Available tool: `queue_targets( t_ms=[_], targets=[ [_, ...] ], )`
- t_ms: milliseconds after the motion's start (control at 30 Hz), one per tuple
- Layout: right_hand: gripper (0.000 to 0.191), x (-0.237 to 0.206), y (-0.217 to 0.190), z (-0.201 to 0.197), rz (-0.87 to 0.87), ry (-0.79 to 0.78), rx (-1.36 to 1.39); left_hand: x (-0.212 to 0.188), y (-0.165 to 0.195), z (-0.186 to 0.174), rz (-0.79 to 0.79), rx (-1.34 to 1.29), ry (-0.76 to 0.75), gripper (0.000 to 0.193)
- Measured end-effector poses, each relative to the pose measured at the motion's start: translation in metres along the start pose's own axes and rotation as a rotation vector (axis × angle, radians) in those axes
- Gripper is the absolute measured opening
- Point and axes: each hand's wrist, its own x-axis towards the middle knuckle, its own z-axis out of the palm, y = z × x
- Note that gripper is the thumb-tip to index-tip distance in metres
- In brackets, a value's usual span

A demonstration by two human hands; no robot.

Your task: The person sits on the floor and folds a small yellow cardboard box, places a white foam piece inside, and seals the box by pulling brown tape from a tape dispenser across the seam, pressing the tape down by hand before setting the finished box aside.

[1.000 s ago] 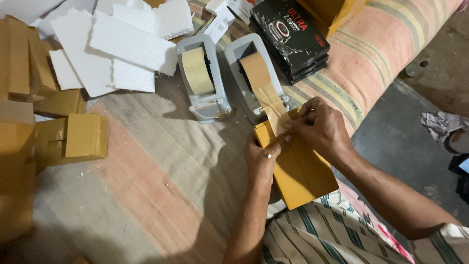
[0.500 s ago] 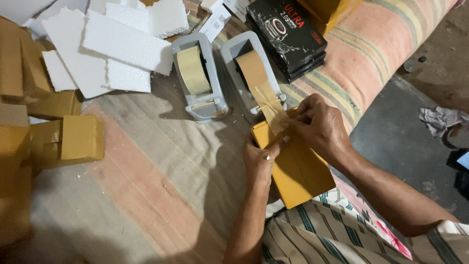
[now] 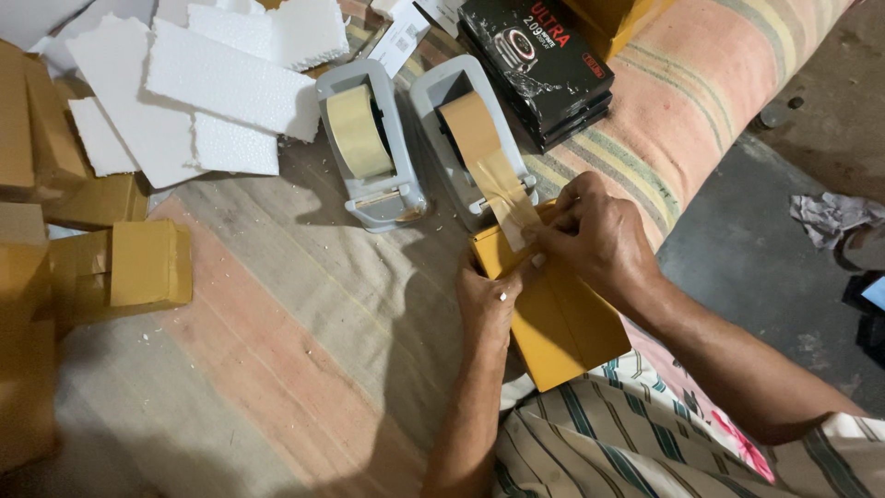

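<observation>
Taping a yellow-brown packet point(image 3: 558, 318) shut, a person works over a striped cloth point(image 3: 304, 323) spread on a mattress. The packet lies flat on the cloth near the mattress edge, just in front of two grey tape dispensers point(image 3: 369, 138). A strip of brown tape point(image 3: 502, 189) runs from the right-hand dispenser point(image 3: 466, 129) down onto the packet's top edge.

The right hand point(image 3: 599, 240) has its grip pressed together on the tape's end at that edge; the left hand point(image 3: 489, 300) holds the packet's near corner, fingers closed against it, pinning it flat. The step in hand looks like laying the strip across the flap. The next move probably calls for pulling the tape taut, tearing it against the dispenser's cutter and smoothing it down without creases.

Counted: two dispensers, each with one roll; one packet under the hands; at least three black boxes point(image 3: 544, 65) stacked at the mattress's far side. Several white foam pieces point(image 3: 212, 83) lie at the upper left, too overlapped to count exactly. One wrapped yellow parcel point(image 3: 147, 263) sits at the left beside more brown cardboard point(image 3: 28, 120). Crumpled paper point(image 3: 834, 217) lies on the floor.
</observation>
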Motion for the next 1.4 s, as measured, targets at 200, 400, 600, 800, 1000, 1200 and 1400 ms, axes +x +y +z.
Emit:
queue_targets(
  t_ms=[200,400,600,800,1000,1200,1400],
  targets=[
    [0.058,0.001,0.006,-0.002,-0.035,0.021,-0.184,-0.003,0.002,0.0,0.007,0.071,0.05,0.064],
    [0.077,-0.002,0.017,-0.003,0.054,0.1,-0.248,-0.007,0.009,0.009,0.078,0.048,0.041,0.069],
    [0.083,0.001,0.036,0.003,0.285,-0.209,0.138,-0.008,0.012,0.012,-0.018,0.029,0.047,0.068],
    [0.06,-0.009,0.05,0.008,0.208,-0.133,0.344,-0.006,0.004,0.017,0.01,0.027,0.053,0.068],
    [0.069,-0.002,0.046,-0.002,0.329,-0.24,0.32,-0.003,-0.005,0.017,0.016,0.016,0.058,0.068],
    [0.1,0.009,0.03,-0.004,0.364,-0.298,0.171,0.001,-0.007,0.011,-0.029,0.113,0.067,0.071],
    [0.094,0.009,0.023,-0.013,0.326,-0.335,0.318,0.005,0.011,0.003,0.102,-0.016,-0.071,0.061]
  ],
)
